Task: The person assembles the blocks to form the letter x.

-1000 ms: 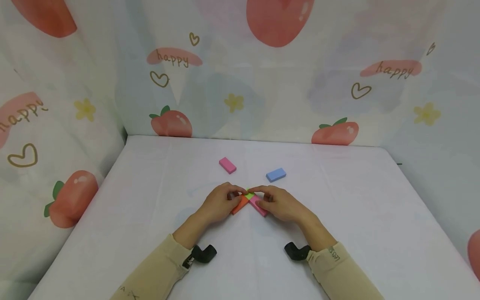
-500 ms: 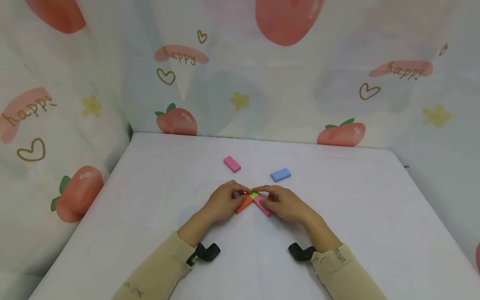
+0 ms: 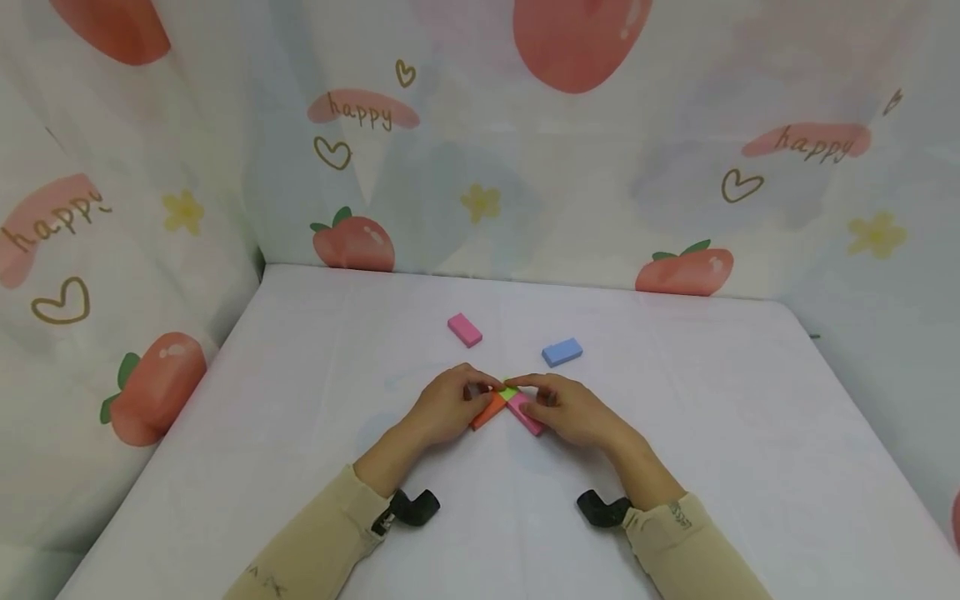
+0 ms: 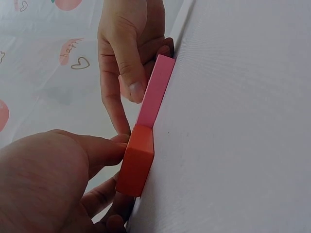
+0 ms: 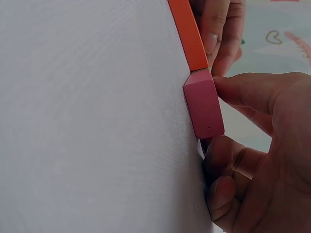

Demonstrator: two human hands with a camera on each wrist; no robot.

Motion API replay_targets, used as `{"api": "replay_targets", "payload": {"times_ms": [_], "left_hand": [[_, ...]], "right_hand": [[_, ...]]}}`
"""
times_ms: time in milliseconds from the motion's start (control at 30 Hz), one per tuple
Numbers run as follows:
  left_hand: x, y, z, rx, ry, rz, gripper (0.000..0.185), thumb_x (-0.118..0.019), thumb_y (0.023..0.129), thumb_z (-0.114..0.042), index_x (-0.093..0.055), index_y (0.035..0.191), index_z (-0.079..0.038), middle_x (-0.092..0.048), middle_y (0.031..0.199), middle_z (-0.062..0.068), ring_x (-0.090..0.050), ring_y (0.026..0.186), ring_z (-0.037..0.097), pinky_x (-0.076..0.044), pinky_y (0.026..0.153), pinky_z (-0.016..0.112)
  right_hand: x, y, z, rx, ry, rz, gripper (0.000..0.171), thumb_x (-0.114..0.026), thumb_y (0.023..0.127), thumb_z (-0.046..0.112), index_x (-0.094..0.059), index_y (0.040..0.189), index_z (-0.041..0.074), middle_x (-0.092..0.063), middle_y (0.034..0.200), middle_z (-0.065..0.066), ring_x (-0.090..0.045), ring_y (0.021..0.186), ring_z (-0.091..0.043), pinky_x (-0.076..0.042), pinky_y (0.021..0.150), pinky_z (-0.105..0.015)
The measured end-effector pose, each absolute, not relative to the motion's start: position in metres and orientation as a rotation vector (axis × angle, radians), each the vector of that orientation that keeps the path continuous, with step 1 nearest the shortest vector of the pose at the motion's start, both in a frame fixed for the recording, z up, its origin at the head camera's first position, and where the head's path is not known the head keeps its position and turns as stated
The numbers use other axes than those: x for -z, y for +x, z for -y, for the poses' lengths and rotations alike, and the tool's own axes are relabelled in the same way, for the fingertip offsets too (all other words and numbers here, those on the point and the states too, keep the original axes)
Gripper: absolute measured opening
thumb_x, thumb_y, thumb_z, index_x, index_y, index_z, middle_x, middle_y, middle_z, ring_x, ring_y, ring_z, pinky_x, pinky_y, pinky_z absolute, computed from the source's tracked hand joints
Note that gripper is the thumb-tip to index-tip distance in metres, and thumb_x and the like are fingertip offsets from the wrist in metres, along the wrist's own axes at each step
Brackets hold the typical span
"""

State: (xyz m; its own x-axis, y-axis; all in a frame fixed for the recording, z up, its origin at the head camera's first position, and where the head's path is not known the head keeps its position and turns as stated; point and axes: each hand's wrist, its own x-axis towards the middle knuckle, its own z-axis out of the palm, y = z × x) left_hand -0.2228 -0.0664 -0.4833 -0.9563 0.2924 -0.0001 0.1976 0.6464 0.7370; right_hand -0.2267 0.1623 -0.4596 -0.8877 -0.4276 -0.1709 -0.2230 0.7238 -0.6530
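Note:
In the head view an orange block (image 3: 489,412) and a pink block (image 3: 530,422) lie slanted on the white table, their near ends apart. A bit of a lime-green block (image 3: 509,392) shows where they converge; the rest of it is hidden. My left hand (image 3: 446,406) holds the orange block between thumb and fingers. The pink one is held by my right hand (image 3: 573,410) in the same way, and both index fingertips reach the green piece. In the left wrist view the orange block (image 4: 136,167) touches the pink block (image 4: 156,90) end to side.
Behind the hands lie a second pink block (image 3: 465,330) and a blue block (image 3: 562,352) on the white tabletop (image 3: 712,400). A strawberry-print cloth (image 3: 585,192) stands at the back and sides. Each wrist carries a black camera mount (image 3: 416,507).
The whole head view shifted slightly, so everything sits a little further right than a second ago. Hands and blocks keep their places relative to each other.

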Motion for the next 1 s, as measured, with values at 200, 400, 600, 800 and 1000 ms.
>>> {"api": "replay_targets", "payload": {"times_ms": [200,400,600,800,1000], "left_hand": [[0.4793,-0.223,0.0646,-1.213,0.429,-2.744,0.02,-0.063,0.093,-0.026,-0.07,0.11,-0.034,-0.059,0.095,-0.014,-0.052,0.078,0.011,-0.044,0.066,0.027],[0.4781,-0.2232,0.0635,-1.188,0.439,-2.753,0.02,-0.063,0.093,-0.027,-0.07,0.111,-0.035,-0.059,0.094,-0.014,-0.052,0.079,0.01,-0.043,0.066,0.026],[0.4789,-0.2226,0.0638,-1.194,0.411,-2.744,0.02,-0.063,0.093,-0.027,-0.07,0.11,-0.035,-0.058,0.094,-0.014,-0.052,0.078,0.01,-0.043,0.066,0.027],[0.482,-0.2219,0.0649,-1.196,0.396,-2.739,0.021,-0.063,0.093,-0.027,-0.07,0.111,-0.035,-0.058,0.095,-0.014,-0.052,0.078,0.011,-0.043,0.065,0.027],[0.482,-0.2207,0.0651,-1.204,0.383,-2.729,0.02,-0.063,0.093,-0.028,-0.07,0.11,-0.036,-0.058,0.095,-0.014,-0.052,0.079,0.011,-0.043,0.065,0.027]], "right_hand": [[0.4566,-0.227,-0.1639,0.937,-0.511,-2.636,0.038,-0.064,0.093,0.029,-0.058,0.126,0.046,-0.054,0.086,-0.002,-0.05,0.077,-0.017,-0.041,0.062,-0.031],[0.456,-0.227,-0.1654,0.935,-0.522,-2.633,0.037,-0.064,0.093,0.03,-0.058,0.127,0.045,-0.055,0.084,-0.001,-0.051,0.073,-0.017,-0.04,0.061,-0.03],[0.4566,-0.2271,-0.165,0.955,-0.529,-2.613,0.037,-0.064,0.093,0.03,-0.058,0.127,0.044,-0.054,0.082,-0.001,-0.051,0.073,-0.017,-0.04,0.061,-0.031],[0.4597,-0.2267,-0.1636,0.958,-0.532,-2.598,0.038,-0.063,0.093,0.03,-0.057,0.128,0.044,-0.054,0.085,-0.002,-0.05,0.076,-0.017,-0.04,0.062,-0.032],[0.4578,-0.2252,-0.1628,0.963,-0.522,-2.592,0.037,-0.064,0.094,0.028,-0.058,0.127,0.044,-0.054,0.084,-0.002,-0.05,0.076,-0.017,-0.041,0.062,-0.031]]}}
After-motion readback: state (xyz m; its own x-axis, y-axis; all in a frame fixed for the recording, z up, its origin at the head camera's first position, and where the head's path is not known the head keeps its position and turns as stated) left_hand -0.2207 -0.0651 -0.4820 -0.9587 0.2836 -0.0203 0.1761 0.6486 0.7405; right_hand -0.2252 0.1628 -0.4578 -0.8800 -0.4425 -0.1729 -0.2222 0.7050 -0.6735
